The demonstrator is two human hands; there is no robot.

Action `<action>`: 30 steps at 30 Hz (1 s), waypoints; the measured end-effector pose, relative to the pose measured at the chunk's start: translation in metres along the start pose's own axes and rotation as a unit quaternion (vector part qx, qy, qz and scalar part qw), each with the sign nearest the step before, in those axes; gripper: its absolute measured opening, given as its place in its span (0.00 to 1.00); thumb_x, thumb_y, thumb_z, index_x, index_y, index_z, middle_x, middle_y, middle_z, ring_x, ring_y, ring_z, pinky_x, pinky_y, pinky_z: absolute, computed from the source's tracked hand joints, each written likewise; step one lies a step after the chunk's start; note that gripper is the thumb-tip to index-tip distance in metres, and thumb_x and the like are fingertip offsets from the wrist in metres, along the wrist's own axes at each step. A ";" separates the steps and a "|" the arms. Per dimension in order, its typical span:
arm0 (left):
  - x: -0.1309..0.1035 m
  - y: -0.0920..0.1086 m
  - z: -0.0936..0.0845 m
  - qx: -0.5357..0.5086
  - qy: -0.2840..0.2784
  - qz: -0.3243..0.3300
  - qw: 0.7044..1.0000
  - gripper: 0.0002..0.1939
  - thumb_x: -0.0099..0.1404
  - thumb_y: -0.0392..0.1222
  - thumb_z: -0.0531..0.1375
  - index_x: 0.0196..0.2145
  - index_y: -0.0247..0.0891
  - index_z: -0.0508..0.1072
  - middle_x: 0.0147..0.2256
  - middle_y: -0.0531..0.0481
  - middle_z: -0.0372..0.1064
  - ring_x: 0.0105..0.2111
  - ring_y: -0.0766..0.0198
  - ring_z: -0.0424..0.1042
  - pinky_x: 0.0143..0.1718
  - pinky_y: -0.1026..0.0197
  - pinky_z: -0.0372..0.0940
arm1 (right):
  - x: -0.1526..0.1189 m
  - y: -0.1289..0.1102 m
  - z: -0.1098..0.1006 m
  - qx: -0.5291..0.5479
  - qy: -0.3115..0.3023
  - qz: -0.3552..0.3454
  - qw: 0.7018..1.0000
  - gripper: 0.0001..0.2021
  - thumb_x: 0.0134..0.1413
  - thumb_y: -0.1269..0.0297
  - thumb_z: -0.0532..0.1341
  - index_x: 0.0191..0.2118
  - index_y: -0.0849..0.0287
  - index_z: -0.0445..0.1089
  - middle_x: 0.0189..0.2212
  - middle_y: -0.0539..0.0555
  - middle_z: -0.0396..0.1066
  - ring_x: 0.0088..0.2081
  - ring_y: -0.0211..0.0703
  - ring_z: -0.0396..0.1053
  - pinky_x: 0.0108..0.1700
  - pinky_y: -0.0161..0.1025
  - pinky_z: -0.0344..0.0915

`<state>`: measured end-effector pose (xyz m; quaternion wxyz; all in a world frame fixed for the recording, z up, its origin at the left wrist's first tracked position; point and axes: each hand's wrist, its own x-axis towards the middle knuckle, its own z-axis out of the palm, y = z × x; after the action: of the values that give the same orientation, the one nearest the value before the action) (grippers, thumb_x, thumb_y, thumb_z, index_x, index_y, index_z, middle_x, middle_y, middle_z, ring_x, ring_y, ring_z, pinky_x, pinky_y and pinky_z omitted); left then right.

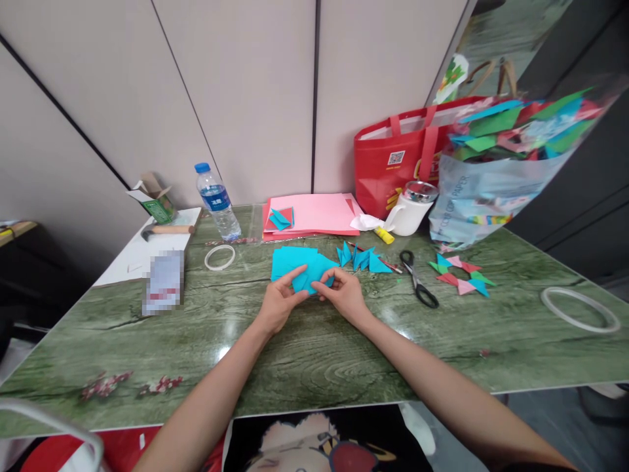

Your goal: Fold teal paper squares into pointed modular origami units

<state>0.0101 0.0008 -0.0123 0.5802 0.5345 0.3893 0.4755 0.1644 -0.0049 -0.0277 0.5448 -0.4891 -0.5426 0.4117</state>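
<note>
Left of the scissors (419, 279), the left hand (281, 303) and right hand (343, 293) pinch blue paper (308, 280) between thumbs and fingers, its long axis slanting slightly, right end farther away.

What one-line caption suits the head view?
Two bare hands work blue paper above a green table, with scissors and folded blue pieces nearby.
</note>
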 end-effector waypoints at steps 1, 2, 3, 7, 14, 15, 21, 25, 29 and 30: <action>0.000 -0.001 0.000 0.001 0.000 0.000 1.000 0.32 0.43 0.42 0.67 0.48 0.35 0.68 0.30 0.47 0.70 0.31 0.62 0.66 0.29 0.63 0.62 | 0.000 0.000 0.000 -0.004 0.001 -0.003 1.000 0.16 0.35 0.51 0.65 0.23 0.56 0.62 0.17 0.48 0.67 0.18 0.41 0.67 0.20 0.37 0.64; 0.000 -0.001 0.000 0.000 -0.002 0.000 1.000 0.31 0.44 0.42 0.67 0.48 0.35 0.69 0.31 0.47 0.70 0.30 0.62 0.66 0.29 0.63 0.61 | 0.000 0.000 0.000 -0.008 0.002 -0.006 1.000 0.16 0.36 0.51 0.65 0.24 0.57 0.62 0.17 0.48 0.67 0.18 0.41 0.67 0.20 0.36 0.63; 0.001 -0.002 0.000 -0.002 -0.006 -0.002 1.000 0.30 0.44 0.41 0.66 0.47 0.35 0.69 0.31 0.47 0.70 0.30 0.62 0.66 0.29 0.63 0.61 | -0.001 0.000 0.000 -0.011 0.003 -0.009 1.000 0.15 0.36 0.51 0.64 0.24 0.57 0.63 0.17 0.48 0.67 0.18 0.40 0.67 0.21 0.36 0.63; 0.001 -0.004 -0.001 0.004 -0.020 -0.012 1.000 0.22 0.47 0.40 0.65 0.42 0.36 0.73 0.32 0.48 0.71 0.30 0.64 0.66 0.31 0.62 0.61 | -0.002 -0.002 0.000 -0.013 0.005 -0.018 1.000 0.14 0.38 0.52 0.64 0.25 0.57 0.64 0.17 0.47 0.66 0.18 0.40 0.66 0.21 0.36 0.62; 0.000 -0.006 0.000 0.015 0.000 -0.022 1.000 0.18 0.46 0.40 0.65 0.37 0.35 0.75 0.30 0.48 0.73 0.29 0.63 0.67 0.30 0.62 0.62 | -0.002 -0.002 0.002 -0.001 0.008 -0.015 1.000 0.13 0.39 0.53 0.63 0.25 0.57 0.66 0.17 0.48 0.67 0.18 0.40 0.66 0.21 0.35 0.61; 0.000 -0.006 0.000 0.014 0.001 -0.023 1.000 0.18 0.46 0.40 0.65 0.38 0.35 0.75 0.31 0.47 0.73 0.29 0.63 0.68 0.30 0.62 0.63 | -0.002 -0.001 0.002 -0.001 0.007 -0.012 1.000 0.13 0.39 0.52 0.63 0.25 0.57 0.66 0.17 0.48 0.67 0.19 0.41 0.66 0.21 0.36 0.61; 0.001 -0.009 -0.001 -0.010 0.010 -0.021 1.000 0.19 0.46 0.39 0.65 0.39 0.36 0.75 0.35 0.46 0.73 0.33 0.61 0.69 0.37 0.60 0.63 | -0.002 0.000 0.002 -0.003 0.001 -0.026 1.000 0.14 0.36 0.55 0.65 0.29 0.57 0.65 0.23 0.50 0.68 0.23 0.41 0.67 0.24 0.36 0.65; 0.002 -0.012 -0.002 -0.014 0.010 -0.016 1.000 0.19 0.47 0.40 0.65 0.39 0.36 0.75 0.39 0.44 0.73 0.38 0.57 0.70 0.42 0.57 0.62 | -0.003 0.000 0.004 -0.014 -0.002 -0.023 1.000 0.16 0.35 0.58 0.66 0.30 0.56 0.62 0.22 0.48 0.66 0.23 0.39 0.66 0.25 0.36 0.66; 0.003 -0.014 -0.004 -0.002 0.004 -0.005 1.000 0.20 0.46 0.40 0.65 0.40 0.36 0.74 0.41 0.45 0.72 0.41 0.57 0.69 0.45 0.55 0.61 | -0.002 -0.001 0.005 0.023 -0.004 0.005 1.000 0.19 0.33 0.61 0.67 0.31 0.55 0.57 0.19 0.44 0.62 0.22 0.39 0.67 0.24 0.35 0.67; 0.004 -0.014 -0.006 0.003 0.003 -0.003 1.000 0.20 0.47 0.40 0.65 0.40 0.36 0.74 0.41 0.45 0.72 0.41 0.57 0.69 0.45 0.55 0.61 | -0.002 -0.001 0.005 0.045 -0.011 0.014 0.999 0.19 0.33 0.62 0.67 0.32 0.55 0.56 0.19 0.43 0.62 0.22 0.38 0.67 0.25 0.35 0.68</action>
<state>0.0077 0.0063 -0.0268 0.5790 0.5332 0.3941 0.4745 0.1596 -0.0063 -0.0273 0.5543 -0.4673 -0.5228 0.4484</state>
